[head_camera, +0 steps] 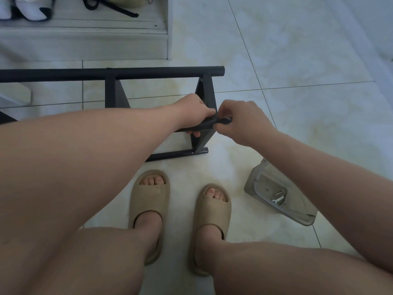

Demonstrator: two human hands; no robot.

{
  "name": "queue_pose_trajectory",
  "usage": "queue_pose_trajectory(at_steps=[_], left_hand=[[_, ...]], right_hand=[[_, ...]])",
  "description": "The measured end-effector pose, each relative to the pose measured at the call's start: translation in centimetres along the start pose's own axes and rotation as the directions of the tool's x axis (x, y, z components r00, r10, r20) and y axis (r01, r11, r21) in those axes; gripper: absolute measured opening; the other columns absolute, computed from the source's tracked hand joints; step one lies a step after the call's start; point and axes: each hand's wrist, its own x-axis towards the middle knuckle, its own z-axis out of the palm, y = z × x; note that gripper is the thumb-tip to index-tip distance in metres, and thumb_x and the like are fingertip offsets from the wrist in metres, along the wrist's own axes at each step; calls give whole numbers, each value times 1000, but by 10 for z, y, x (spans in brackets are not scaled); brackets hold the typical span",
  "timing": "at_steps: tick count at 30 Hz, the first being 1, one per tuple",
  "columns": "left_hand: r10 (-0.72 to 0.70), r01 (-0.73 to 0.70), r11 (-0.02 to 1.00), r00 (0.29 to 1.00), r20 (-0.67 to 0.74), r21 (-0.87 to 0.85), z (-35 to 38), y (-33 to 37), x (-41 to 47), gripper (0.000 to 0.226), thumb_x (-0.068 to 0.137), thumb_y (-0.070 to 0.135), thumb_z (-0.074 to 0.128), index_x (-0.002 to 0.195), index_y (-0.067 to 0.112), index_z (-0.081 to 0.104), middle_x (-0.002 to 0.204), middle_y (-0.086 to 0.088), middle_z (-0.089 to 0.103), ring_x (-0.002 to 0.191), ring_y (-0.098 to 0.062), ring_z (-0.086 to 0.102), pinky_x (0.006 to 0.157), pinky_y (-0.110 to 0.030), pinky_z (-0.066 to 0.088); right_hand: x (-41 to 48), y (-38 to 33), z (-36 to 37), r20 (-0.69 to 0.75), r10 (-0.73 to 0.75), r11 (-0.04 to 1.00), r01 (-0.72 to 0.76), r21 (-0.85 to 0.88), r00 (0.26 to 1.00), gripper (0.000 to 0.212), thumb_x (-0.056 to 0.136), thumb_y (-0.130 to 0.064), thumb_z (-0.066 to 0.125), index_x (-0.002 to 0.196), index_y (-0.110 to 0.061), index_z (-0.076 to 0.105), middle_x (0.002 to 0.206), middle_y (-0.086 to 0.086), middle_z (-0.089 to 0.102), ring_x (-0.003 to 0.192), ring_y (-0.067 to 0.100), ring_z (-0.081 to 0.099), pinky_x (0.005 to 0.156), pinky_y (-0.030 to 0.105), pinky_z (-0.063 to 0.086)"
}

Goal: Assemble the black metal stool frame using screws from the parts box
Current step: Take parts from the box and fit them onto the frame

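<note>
Pale glossy floor tiles (297, 60) fill the view, with a white low shelf (85, 39) holding shoes at the upper left. On the tiles, ahead of the seated person's knees, stands the black tubular metal stool frame (148, 72), its long top rail running out of view to the left. The left hand (192, 112) wraps a middle crossbar of the frame, fingers curled under it. The right hand (240, 120), fingers bent tight, pinches a small dark piece (224, 120) at that bar's end; its kind cannot be told. Two tan foam sandals (148, 201) sit below. Right of them lies the clear plastic parts box (302, 211), holding a few silver screws (279, 196).
</note>
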Motion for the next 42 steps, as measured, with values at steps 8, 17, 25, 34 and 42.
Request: queue_pose_trajectory(at_steps=[8, 17, 25, 34, 42], left_hand=[[18, -11, 997, 994, -107, 73, 5, 1, -2, 41, 94, 46, 50, 72, 13, 64, 51, -6, 64, 39, -16, 53, 52, -27, 41], [608, -332, 718, 726, -321, 611, 24, 12, -25, 21, 102, 31, 42, 100, 14, 54, 102, -5, 59, 91, -28, 53, 72, -38, 38], [762, -663, 237, 580, 287, 710, 120, 35, -41, 27, 100, 33, 43, 115, 15, 55, 116, -7, 58, 102, -29, 53, 82, -38, 38], [471, -687, 129, 677, 565, 716, 201, -13, -1, 30, 96, 19, 44, 125, 18, 52, 143, -4, 46, 133, -27, 38, 99, -42, 41], [415, -700, 121, 680, 605, 704, 240, -33, 31, 29, 102, 22, 46, 129, 22, 55, 161, -1, 29, 153, -25, 3, 118, -52, 16]], right_hand=[[3, 7, -2, 60, -116, 991, 120, -66, 991, 32, 88, -39, 73, 105, -15, 62, 94, 3, 68, 89, 28, 60, 72, 37, 48], [-61, 83, -1, -56, -99, 995, 98, -13, 994, 38, 101, -44, 53, 132, -21, 55, 135, -4, 58, 123, 18, 52, 97, 41, 46], [-128, 201, 40, 151, 188, 969, -158, -190, 970, 32, 102, -34, 51, 131, -22, 55, 134, -1, 61, 123, 28, 55, 91, 41, 50], [-125, 287, 104, 261, 493, 868, -447, -218, 830, 36, 103, -24, 46, 137, -18, 56, 134, 10, 63, 125, 32, 56, 96, 37, 46], [-104, 312, 143, 406, 537, 843, -483, -236, 739, 40, 94, -10, 53, 131, -22, 61, 127, 3, 67, 113, 28, 64, 88, 34, 52]])
